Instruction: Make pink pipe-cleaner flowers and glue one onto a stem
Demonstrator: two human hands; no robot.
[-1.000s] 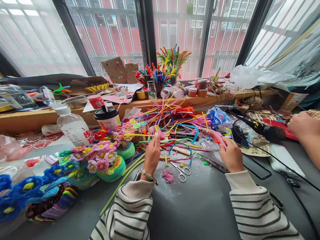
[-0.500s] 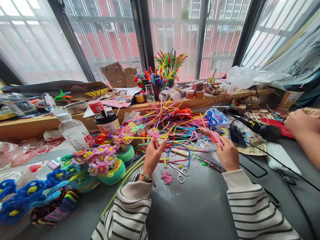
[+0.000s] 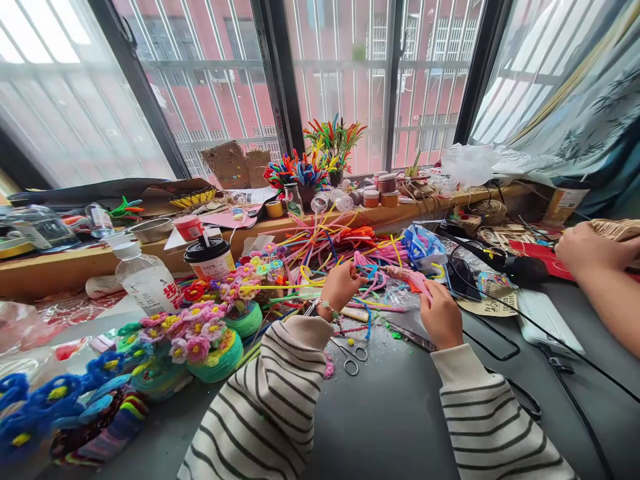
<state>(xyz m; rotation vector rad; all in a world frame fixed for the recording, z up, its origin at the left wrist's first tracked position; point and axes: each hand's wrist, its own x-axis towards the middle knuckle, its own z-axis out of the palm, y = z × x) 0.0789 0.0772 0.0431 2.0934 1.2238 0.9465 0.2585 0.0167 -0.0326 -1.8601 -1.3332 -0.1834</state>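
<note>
Barred window (image 3: 335,87) across the back, grey table (image 3: 380,427) in front of me. Reference: the black-lidded cup (image 3: 207,260). Wooden ledge (image 3: 45,270) runs behind it.

Pipe cleaner heap (image 3: 310,243) sprawls right of the cup. Clear bottle (image 3: 150,283), labelled, is just left of it; can't read the fill level. Cup's lid is on, contents hidden.

Turquoise pot (image 3: 223,360) sits in front of the cup, packed with pink flowers (image 3: 200,333). On the ledge, behind and right of the cup: dark vase (image 3: 309,191) full of multicolour stems, then dark pot (image 3: 336,178) with green and orange ones, then lidded jar (image 3: 390,199) with something orange-brown inside.

Co-worker's hand (image 3: 583,247) is far right of the cup.

My right hand (image 3: 443,317), well right of it, has fingers clamped on the pink tool (image 3: 416,281), nose pointing cupward. My left hand (image 3: 343,287), nearer the cup, has fingertips pinched together on a pink fuzzy piece (image 3: 359,258). Scissors (image 3: 345,348) lie right and forward of the cup.
</note>
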